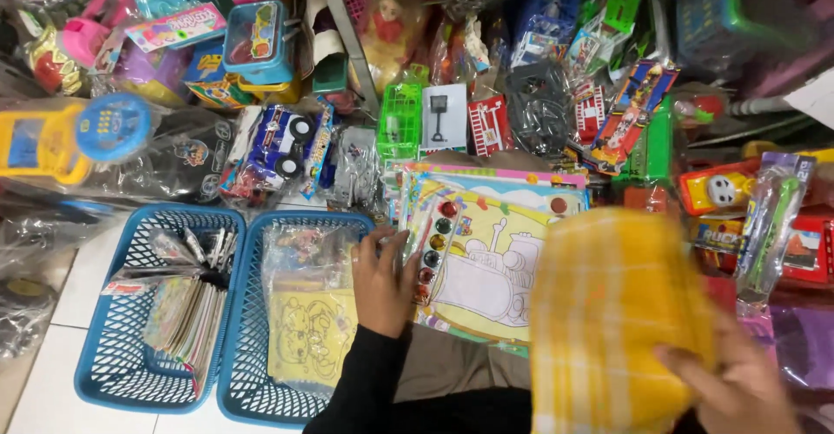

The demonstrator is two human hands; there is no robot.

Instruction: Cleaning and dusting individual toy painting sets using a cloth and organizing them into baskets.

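Left hand (382, 282) presses flat on our painting-set stack (486, 260) beside the blue basket (252, 347); right hand (738, 390) pinches yellow checked cloth (617, 312), wiping underway.

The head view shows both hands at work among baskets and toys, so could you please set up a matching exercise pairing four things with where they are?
Things:
1. left hand
2. right hand
3. left blue basket
4. right blue basket

Places or states:
a. holds a yellow sheet with a cartoon outline drawing
b. grips the yellow checked cloth
c. rests on the edge of the train painting set
d. holds thin booklets standing on edge

Pairs: 1-c, 2-b, 3-d, 4-a
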